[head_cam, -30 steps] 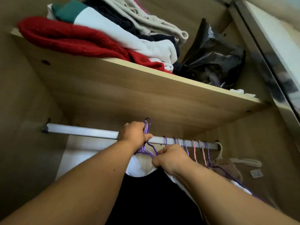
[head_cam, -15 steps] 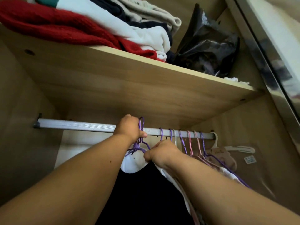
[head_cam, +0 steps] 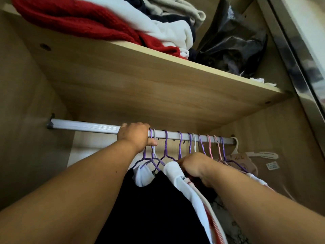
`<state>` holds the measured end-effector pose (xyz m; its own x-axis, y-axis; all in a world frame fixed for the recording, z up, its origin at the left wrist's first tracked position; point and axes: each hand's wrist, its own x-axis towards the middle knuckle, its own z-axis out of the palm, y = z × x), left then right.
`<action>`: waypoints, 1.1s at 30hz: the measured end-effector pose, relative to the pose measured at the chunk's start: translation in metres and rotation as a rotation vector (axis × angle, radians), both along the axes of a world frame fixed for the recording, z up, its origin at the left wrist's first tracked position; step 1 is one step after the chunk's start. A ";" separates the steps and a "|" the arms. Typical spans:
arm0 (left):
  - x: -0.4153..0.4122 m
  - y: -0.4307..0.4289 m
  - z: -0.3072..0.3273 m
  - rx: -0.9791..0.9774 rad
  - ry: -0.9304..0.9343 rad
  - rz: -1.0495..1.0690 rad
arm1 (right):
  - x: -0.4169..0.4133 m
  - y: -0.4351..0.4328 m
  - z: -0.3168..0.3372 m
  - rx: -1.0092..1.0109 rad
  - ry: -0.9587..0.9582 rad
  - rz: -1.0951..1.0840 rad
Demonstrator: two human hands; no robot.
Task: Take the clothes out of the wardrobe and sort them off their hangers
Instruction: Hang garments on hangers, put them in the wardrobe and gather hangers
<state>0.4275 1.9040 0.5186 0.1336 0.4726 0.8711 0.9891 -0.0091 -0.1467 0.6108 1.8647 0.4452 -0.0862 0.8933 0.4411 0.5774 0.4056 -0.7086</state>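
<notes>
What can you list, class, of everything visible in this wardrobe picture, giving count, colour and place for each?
Wooden shelf: one, light brown, above rail.
Metal hanging rail: one, silver, under shelf.
Folded clothes pile: one, red, white, navy, beige, on shelf.
Crinkled plastic bag: one, black, shelf right.
Wire hangers: about ten, mostly purple, some pink and white, on rail.
Black garment: one, hanging centre.
White garment: one, beside it.
Left hand: gripping rail and hooks.
Right hand: among hangers.
</notes>
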 end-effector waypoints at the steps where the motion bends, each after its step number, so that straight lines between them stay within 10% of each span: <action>1: 0.000 -0.002 0.000 -0.004 -0.002 0.025 | 0.001 0.000 -0.001 0.010 -0.011 -0.004; 6: 0.003 -0.015 -0.008 -0.058 -0.078 0.073 | 0.006 -0.017 0.001 0.103 -0.125 -0.087; 12: 0.045 -0.039 -0.039 -0.160 -0.281 -0.357 | 0.038 -0.058 -0.011 0.472 -0.453 -0.359; 17: 0.111 -0.080 -0.079 -0.245 -0.064 -0.660 | 0.086 -0.102 -0.066 0.576 -0.556 -0.546; 33: 0.278 -0.293 -0.417 -0.747 0.346 -1.231 | 0.181 -0.389 -0.370 -0.165 -0.642 -1.034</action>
